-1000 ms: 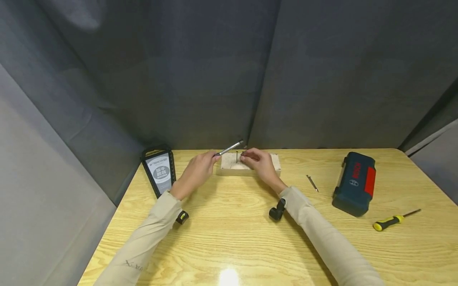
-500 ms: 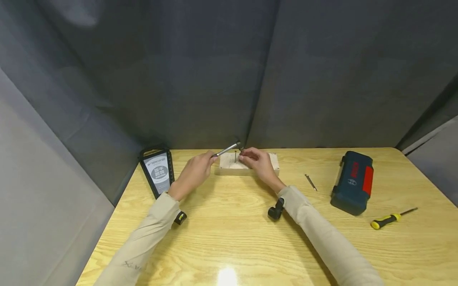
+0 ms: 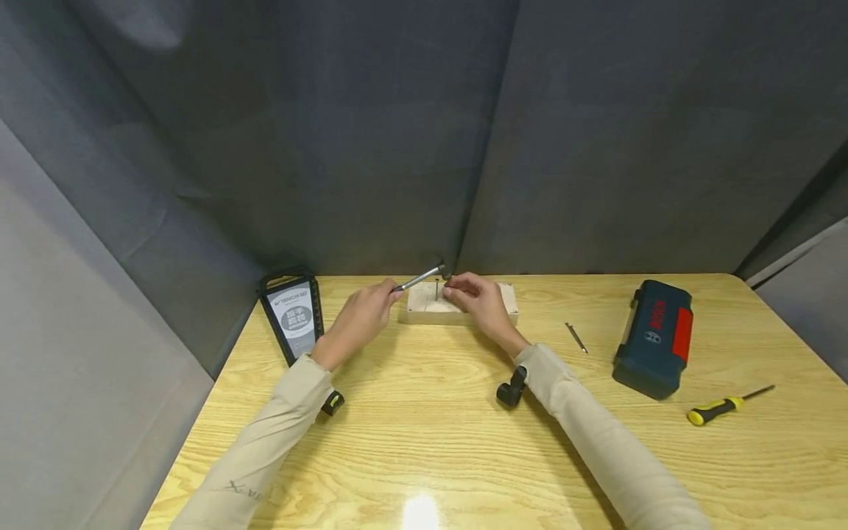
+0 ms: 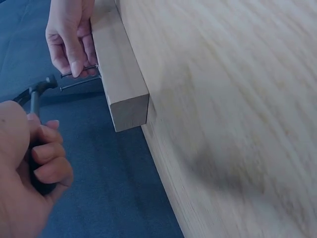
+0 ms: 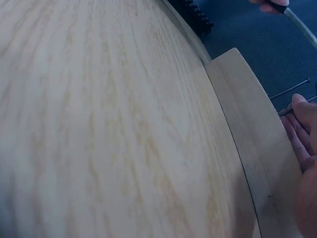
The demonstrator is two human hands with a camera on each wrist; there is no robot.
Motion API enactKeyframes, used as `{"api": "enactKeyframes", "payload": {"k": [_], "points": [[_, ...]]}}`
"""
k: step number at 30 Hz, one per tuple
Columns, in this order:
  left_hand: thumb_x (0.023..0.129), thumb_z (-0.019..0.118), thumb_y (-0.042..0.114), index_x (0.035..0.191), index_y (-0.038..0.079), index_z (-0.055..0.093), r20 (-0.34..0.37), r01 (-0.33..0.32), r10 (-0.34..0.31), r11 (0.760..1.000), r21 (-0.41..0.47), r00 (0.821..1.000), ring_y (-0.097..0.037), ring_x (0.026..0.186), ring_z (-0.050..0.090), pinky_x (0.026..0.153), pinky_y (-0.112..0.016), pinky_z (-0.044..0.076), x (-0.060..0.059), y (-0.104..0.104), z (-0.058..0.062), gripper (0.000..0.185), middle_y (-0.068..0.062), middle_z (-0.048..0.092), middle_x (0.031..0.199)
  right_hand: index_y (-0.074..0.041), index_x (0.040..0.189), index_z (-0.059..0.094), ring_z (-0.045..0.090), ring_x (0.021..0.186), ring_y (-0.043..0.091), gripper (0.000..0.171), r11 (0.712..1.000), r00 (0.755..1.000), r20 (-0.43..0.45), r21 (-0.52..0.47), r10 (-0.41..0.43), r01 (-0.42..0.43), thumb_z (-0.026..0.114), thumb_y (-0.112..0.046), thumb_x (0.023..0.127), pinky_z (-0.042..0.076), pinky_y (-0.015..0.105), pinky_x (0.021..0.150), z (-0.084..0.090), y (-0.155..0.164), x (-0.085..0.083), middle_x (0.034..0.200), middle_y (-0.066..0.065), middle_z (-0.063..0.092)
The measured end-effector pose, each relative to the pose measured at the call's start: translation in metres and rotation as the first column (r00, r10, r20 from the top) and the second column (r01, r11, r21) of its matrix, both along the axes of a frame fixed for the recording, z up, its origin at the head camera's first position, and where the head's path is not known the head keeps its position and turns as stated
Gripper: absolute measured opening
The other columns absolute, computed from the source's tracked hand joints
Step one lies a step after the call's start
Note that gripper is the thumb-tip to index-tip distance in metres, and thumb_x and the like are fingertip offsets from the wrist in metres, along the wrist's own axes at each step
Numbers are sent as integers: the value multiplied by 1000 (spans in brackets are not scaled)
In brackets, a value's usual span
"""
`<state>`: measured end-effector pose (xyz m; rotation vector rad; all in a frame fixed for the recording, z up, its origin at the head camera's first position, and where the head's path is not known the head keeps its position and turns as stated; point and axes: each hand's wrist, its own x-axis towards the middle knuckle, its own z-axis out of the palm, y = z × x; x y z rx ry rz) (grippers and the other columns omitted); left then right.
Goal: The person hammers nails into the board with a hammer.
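Observation:
My left hand grips a hammer by its dark handle end, the metal shaft slanting up to the right. Its head is close by the top of a nail that my right hand pinches between thumb and fingers. That nail stands with its lower end at the top of a pale wooden block. Just left of it, a second nail stands upright in the block by itself. In the right wrist view both the standing nail and the pinched nail show beside the block.
The block lies at the table's back edge, before a dark curtain. A black-framed case stands at left. To the right are a thin dark metal piece, a blue Bosch case and a yellow-black screwdriver.
The hammer head has come down slightly, closer to the pinched nail, mostly in the first half second. My right hand keeps its pinch on the nail.

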<state>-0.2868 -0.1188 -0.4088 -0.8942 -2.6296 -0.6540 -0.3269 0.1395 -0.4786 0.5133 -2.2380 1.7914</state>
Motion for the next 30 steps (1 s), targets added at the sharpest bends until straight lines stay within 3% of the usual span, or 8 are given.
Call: {"api": "enactKeyframes", "payload": {"k": [6, 9, 13, 15, 18, 20, 25, 30], "points": [[111, 53, 17, 104, 1, 64, -54, -3, 4, 1000, 19, 999, -17, 59, 51, 53, -34, 47, 0, 1, 7, 20, -4, 56, 73, 4, 110, 74, 73, 93, 13, 17, 1000, 1000, -13, -20, 1, -1, 77, -4, 95, 56, 16, 82, 0, 1, 2, 108, 24, 75], [111, 53, 15, 105, 0, 62, -151, 7, 18, 987, 163, 988, -18, 59, 49, 54, -33, 44, 0, 1, 15, 18, -6, 56, 75, 5, 112, 74, 74, 95, 21, 18, 1000, 1000, -9, -6, 3, -4, 75, -5, 96, 55, 16, 81, -1, 1, 3, 109, 25, 75], [111, 51, 9, 110, -2, 59, -222, 60, 27, 923, 379, 975, -20, 58, 44, 55, -33, 39, 2, 3, 20, 14, -10, 52, 76, 8, 115, 72, 73, 100, 38, 20, 1000, 1000, -2, 10, 9, -9, 73, -3, 98, 55, 16, 80, 1, 1, 4, 111, 27, 74], [111, 50, 9, 111, -2, 59, -190, 43, 24, 938, 344, 982, -18, 57, 44, 53, -32, 40, 2, 4, 18, 15, -9, 52, 75, 10, 115, 71, 71, 102, 43, 19, 1000, 1000, 2, 12, 14, -15, 71, 0, 98, 55, 16, 80, 10, -1, 10, 111, 29, 73], [112, 50, 13, 106, -1, 61, -107, -13, 30, 987, 159, 994, -17, 58, 48, 53, -33, 45, 3, 4, 8, 19, -6, 54, 74, 11, 113, 71, 73, 100, 37, 18, 1000, 1000, 4, 6, 15, -15, 72, 2, 97, 55, 16, 80, 18, -3, 14, 110, 29, 73], [112, 50, 15, 104, 0, 63, -80, -35, 40, 997, 66, 996, -18, 60, 51, 54, -36, 48, 4, 2, 2, 22, -6, 57, 74, 11, 112, 71, 73, 99, 35, 18, 1000, 1000, 1, 4, 21, -21, 72, 3, 96, 55, 16, 80, 24, -5, 19, 110, 29, 73], [112, 49, 14, 106, -1, 60, -95, -49, 62, 990, 135, 994, -19, 55, 50, 49, -35, 46, 5, -2, 3, 19, -9, 58, 76, 12, 113, 71, 72, 101, 40, 19, 999, 999, -3, 12, 32, -32, 72, 3, 97, 56, 18, 82, 30, -6, 26, 111, 30, 73], [112, 50, 14, 104, 0, 60, -89, -35, 45, 993, 114, 995, -19, 57, 51, 51, -35, 48, 3, -1, 4, 19, -6, 55, 74, 13, 112, 70, 72, 102, 41, 18, 1000, 1000, 1, 12, 23, -23, 72, 4, 97, 55, 17, 83, 33, -6, 27, 111, 29, 73]]}}
